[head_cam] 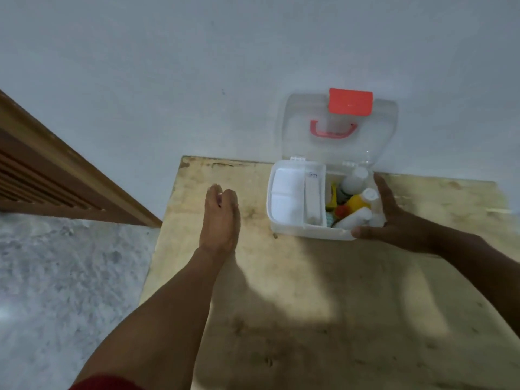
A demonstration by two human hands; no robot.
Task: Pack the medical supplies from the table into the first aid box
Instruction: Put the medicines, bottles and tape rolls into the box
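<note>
The white first aid box (287, 228) stands at the far side of the wooden table (295, 291), against the wall. Its clear lid (298, 128), with a red latch (350, 102) and red handle (333, 130), stands up against the wall. A white tray with white pads (285, 192) fills the box's left half. The right half holds white bottles (354, 218), a yellow bottle (356, 202) and a red cap (341, 211). My right hand (391, 218) grips the box's right front corner. My left hand (221, 218) hovers left of the box, fingertips pinched together, seemingly holding nothing.
A plain grey wall rises right behind the table. To the left are a brown wooden louvred door frame (56, 175) and a speckled grey floor (62, 277). The table's left edge runs from back to front beside my left forearm.
</note>
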